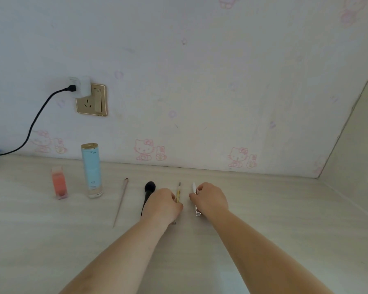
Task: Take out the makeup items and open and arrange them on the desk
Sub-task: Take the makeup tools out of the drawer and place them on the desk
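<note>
- A person leans over a pale wood-grain desk [51, 240], both bare forearms reaching forward toward a row of makeup items laid out near the back wall.
- The left hand [163, 205] lies knuckles up with its fingers curled around a slim yellow pencil [178, 195]; the pencil's dark tip points toward the wall and its far end pokes out from under the wrist.
- Just to the left of that hand, touching its side, a black makeup brush [148, 190] lies on the desk with its rounded head toward the wall; its handle runs under the hand.
- The right hand [209, 199] is also curled, fingertips pinching a white pen-shaped item [194, 188] that lies on the desk; its silvery end shows below the hand.
- The two hands sit close together but apart, with a strip of bare desk between them.
- Further left, a thin pinkish-brown stick [121, 203] lies by itself, slightly slanted, tip toward the wall.
- Left of it, a tall pale blue bottle [92, 169] with a gold cap and clear base stands upright.
- Left again, a small coral-pink bottle [59, 182] stands upright, apart from the blue one.
- On the wall [221, 81], papered with faint pink cartoon cats, a gold socket plate [92, 100] holds a white plug adapter [81, 86]; a black cable [33, 122] droops from it to the desk's left edge.
</note>
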The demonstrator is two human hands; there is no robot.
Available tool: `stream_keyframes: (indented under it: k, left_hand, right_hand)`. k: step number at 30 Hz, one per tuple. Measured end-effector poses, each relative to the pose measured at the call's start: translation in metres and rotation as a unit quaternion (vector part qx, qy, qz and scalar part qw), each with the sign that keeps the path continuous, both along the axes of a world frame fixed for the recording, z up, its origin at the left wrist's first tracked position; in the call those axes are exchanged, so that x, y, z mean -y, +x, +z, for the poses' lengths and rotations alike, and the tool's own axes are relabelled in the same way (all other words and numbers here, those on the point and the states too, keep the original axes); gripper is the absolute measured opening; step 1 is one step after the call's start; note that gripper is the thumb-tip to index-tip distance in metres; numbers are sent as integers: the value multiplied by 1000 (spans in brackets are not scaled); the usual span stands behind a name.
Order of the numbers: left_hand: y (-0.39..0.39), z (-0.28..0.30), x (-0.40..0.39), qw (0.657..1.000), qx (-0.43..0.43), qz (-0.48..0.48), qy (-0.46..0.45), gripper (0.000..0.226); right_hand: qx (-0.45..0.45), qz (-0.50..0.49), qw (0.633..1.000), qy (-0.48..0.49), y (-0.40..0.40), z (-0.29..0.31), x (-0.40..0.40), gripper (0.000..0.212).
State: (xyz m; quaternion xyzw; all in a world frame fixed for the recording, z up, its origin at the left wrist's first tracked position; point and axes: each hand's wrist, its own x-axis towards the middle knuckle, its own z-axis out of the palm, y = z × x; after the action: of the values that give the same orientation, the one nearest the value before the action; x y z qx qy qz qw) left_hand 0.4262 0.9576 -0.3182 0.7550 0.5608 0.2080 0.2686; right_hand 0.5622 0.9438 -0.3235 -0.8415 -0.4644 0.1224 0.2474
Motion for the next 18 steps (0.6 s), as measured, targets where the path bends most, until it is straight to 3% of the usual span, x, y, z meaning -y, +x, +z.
stream_keyframes:
  k: [2, 5, 7, 12, 15, 18]
  left_hand:
    - [0, -2, -1, 1000, 13, 0, -3, 29]
    - [0, -2, -3, 999, 48, 7, -24, 9]
    - [-1, -2, -2, 995, 90, 9, -52, 35]
    - [-17, 1, 22, 976, 208, 16, -64, 39]
    - [-25, 7, 51, 974, 224, -13, -35, 33]
    - [-23, 20, 84, 969, 241, -61, 2, 30]
  right_hand:
    - [-1, -2, 1000, 7, 0, 0, 2, 37]
    - [-20, -4, 999, 32, -1, 0, 6, 55]
    - [-43, -15, 998, 51, -2, 0, 10, 60]
    - [-124, -23, 985, 118, 5, 0, 42, 53]
    - [-157, 4, 979, 131, 11, 6, 82, 50]
    - [-116, 31, 982, 144, 18, 13, 126, 44]
